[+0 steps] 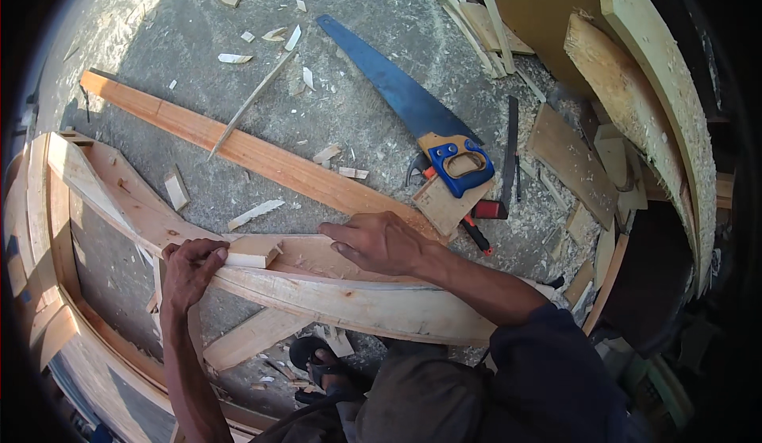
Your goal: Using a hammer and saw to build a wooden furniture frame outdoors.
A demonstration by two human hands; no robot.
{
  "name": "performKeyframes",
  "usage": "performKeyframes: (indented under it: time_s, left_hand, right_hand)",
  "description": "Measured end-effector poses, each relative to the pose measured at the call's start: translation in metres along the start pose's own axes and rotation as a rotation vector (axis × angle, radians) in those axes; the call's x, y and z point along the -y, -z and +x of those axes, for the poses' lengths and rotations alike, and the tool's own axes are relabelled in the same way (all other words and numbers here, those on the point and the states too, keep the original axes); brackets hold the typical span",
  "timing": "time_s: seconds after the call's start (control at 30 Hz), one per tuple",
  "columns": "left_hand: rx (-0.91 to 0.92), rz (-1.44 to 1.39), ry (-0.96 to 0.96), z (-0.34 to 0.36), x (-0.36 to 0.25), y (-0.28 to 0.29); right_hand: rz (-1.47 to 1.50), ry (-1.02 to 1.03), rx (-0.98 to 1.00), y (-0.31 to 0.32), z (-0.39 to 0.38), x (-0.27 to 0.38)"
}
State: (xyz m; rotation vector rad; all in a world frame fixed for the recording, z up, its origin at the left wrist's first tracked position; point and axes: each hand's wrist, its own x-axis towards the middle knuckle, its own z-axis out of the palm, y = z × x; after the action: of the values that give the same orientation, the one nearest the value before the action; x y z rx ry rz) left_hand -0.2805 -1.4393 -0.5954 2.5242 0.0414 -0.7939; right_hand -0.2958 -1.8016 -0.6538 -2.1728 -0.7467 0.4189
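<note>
A curved wooden frame (373,304) with a shallow trough along it lies across in front of me. A short wood block (252,252) sits in the trough. My left hand (189,268) is closed on the block's left end, its fingers curled at the frame's edge. To the right, my right hand (385,244) is closed over the frame's far edge, thumb on the trough side and index finger along the top. Its other fingertips are hidden. Beyond the frame lies a long reddish plank (262,157), with a thin wood strip (254,102) across it.
A handsaw (397,86) with a blue and tan handle lies on the concrete floor, its handle over a small board (448,201). Curved planks (635,102) lean at the right. Chips and offcuts are scattered about. More framing (51,229) stands at the left; my sandalled foot (325,364) is below.
</note>
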Motion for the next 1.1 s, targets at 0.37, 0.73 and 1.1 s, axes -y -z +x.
performKeyframes:
  time_s: [0.37,0.73,1.1]
  left_hand:
    - [0.047,-0.029,0.007,0.002,-0.007,0.013]
    - [0.111,0.059,0.121,0.002,0.001,0.009]
    - [0.121,0.07,0.097,0.008,0.002,0.01]
  right_hand:
    - [0.034,-0.979,-0.083,0.071,-0.181,-0.086]
    - [0.338,-0.808,0.123,0.126,-0.181,-0.012]
    - [0.483,-0.419,-0.127,0.036,-0.014,0.069]
